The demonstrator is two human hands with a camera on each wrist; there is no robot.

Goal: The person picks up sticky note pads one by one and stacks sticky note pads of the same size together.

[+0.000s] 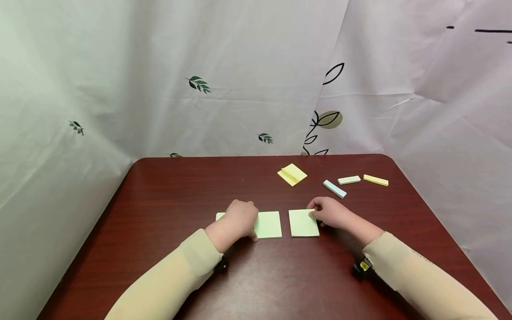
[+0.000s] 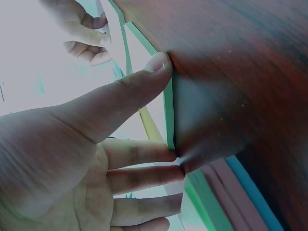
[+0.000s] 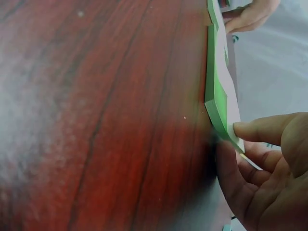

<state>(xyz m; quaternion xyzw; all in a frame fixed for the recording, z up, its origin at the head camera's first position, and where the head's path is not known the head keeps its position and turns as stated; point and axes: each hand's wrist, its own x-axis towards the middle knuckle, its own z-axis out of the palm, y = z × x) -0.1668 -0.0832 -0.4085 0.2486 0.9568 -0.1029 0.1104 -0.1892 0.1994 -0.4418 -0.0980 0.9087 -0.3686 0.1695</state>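
Observation:
Two pale green sticky note pads lie side by side on the table with a narrow gap between them. Over the left part of the left green pad (image 1: 269, 225) is my left hand (image 1: 239, 218), gripping it with the thumb at its near edge. My right hand (image 1: 332, 212) pinches the right green pad (image 1: 302, 223) at its right edge, thumb on top and a finger below. The top of that pad bends up slightly in the right wrist view. Beside my left fingertips stands a layered stack of green, pink and blue pads (image 2: 226, 192), mostly hidden by the hand in the head view.
Farther back on the dark red table (image 1: 180, 186) lies a yellow sticky note pad (image 1: 295, 171) with a folded sheet on it. Right of it are narrow strip pads: blue (image 1: 334, 189), pale green (image 1: 349, 180) and yellow (image 1: 376, 180). White patterned sheeting (image 1: 240, 111) hangs behind the table.

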